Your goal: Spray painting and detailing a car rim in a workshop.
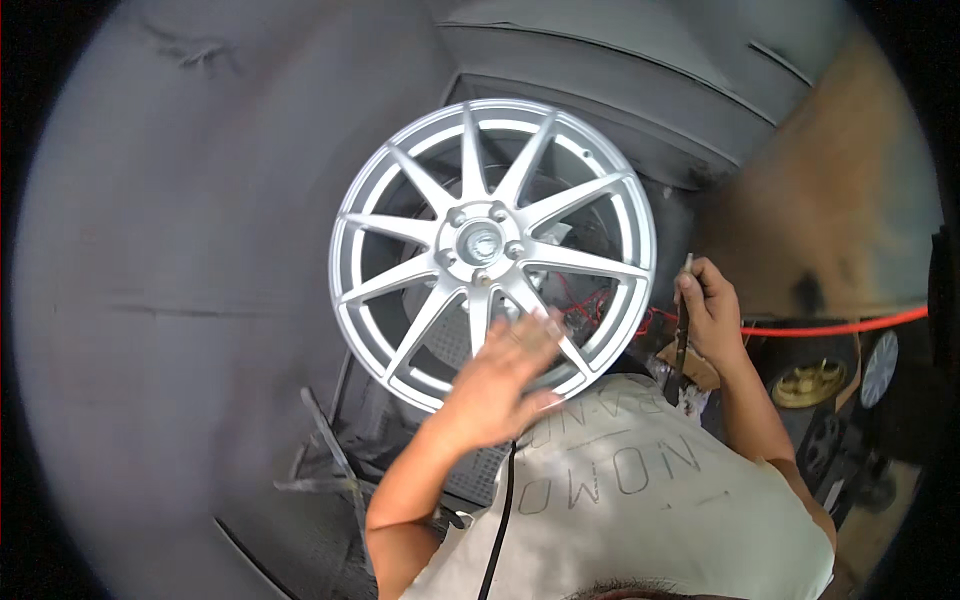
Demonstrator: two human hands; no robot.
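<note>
A silver alloy wheel (481, 207) with slim paired spokes faces me in the middle of the view. My left hand (505, 375) lies over its lower spokes, fingers stretched out and slightly blurred; whether the palm presses on the metal I cannot tell. Off the wheel's right edge, my right hand (708, 308) is closed around a slim dark tool (682, 335) with a pale metal tip pointing up. The lower end of that tool drops toward my shirt, and its exact kind does not show.
A red hose (840, 328) runs off to the right from behind my right wrist. Farther right lie a gold wheel (808, 384) and another silver wheel (879, 368). Grey sheeting (170, 240) covers the left side. A metal stand leg (335, 445) juts out below the wheel.
</note>
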